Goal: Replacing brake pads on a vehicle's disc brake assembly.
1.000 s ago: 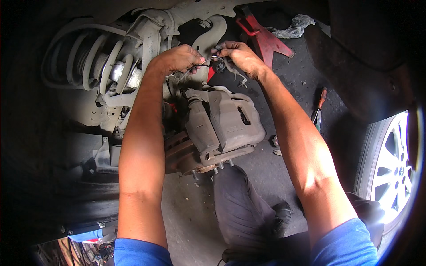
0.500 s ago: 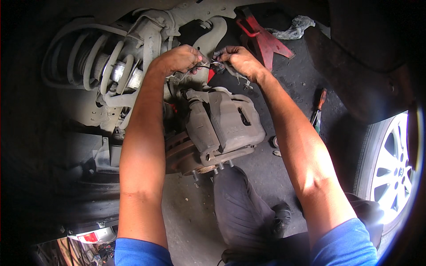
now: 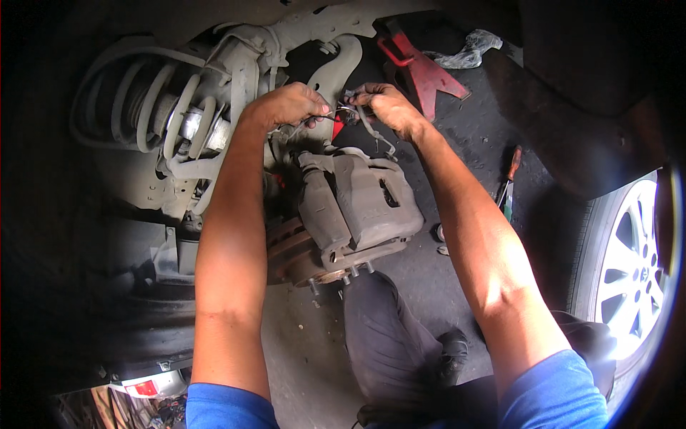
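Above the grey brake caliper (image 3: 364, 204), my two hands work close together. My left hand (image 3: 291, 105) is closed in a pinch on the end of a thin dark wire (image 3: 330, 119). A short gap to the right, my right hand (image 3: 386, 107) is closed around a grey cable (image 3: 369, 127), and fine bare-looking strands show by its fingertips. The cable's loose length, with a small metal clip, hangs below the right hand toward the caliper. Whether the strands touch the left wire is too small to tell.
A coil spring (image 3: 148, 118) and suspension arms fill the left. Under the caliper sits a rusty brake disc (image 3: 287, 252) with protruding studs. A red jack stand (image 3: 433, 80), crumpled clear plastic (image 3: 473, 50), a screwdriver (image 3: 514, 163) and a wheel (image 3: 582, 275) lie rightward.
Both hands stay together and sit slightly lower in the view. The cable's hanging end has swung a little left and down; both grips hold.
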### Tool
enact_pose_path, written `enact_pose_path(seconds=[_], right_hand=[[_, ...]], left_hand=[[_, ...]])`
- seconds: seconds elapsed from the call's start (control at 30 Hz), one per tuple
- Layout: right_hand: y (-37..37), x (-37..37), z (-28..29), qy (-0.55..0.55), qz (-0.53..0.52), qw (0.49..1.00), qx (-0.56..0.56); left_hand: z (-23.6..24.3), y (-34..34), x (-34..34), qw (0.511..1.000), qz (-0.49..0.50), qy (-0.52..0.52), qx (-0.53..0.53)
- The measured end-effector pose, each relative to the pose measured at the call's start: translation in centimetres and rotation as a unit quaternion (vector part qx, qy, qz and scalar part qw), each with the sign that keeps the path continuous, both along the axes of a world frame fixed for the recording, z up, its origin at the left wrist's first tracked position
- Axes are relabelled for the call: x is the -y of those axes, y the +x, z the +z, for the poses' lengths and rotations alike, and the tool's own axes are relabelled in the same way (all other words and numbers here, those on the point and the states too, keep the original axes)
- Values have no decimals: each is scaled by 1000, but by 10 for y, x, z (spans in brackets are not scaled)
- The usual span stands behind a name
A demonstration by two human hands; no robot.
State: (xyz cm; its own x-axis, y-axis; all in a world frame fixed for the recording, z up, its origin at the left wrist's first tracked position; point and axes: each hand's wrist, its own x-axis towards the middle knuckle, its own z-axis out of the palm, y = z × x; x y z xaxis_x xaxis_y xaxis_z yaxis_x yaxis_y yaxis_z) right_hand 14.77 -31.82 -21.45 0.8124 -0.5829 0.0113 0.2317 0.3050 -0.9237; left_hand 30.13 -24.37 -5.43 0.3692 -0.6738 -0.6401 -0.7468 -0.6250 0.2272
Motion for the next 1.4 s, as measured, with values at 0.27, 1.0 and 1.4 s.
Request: enact_pose_path(seconds=[0.27, 1.0, 1.4], right_hand=[[4, 2, -1, 100, 17, 993, 54], [48, -27, -88, -193, -21, 955, -224], [-137, -9, -29, -397, 41, 870, -290]], left_hand=[[-6, 7, 0, 1000, -7, 2, -26], [-3, 8, 1, 995, -52, -33, 84], [-7, 1, 6, 987, -129, -80, 51]])
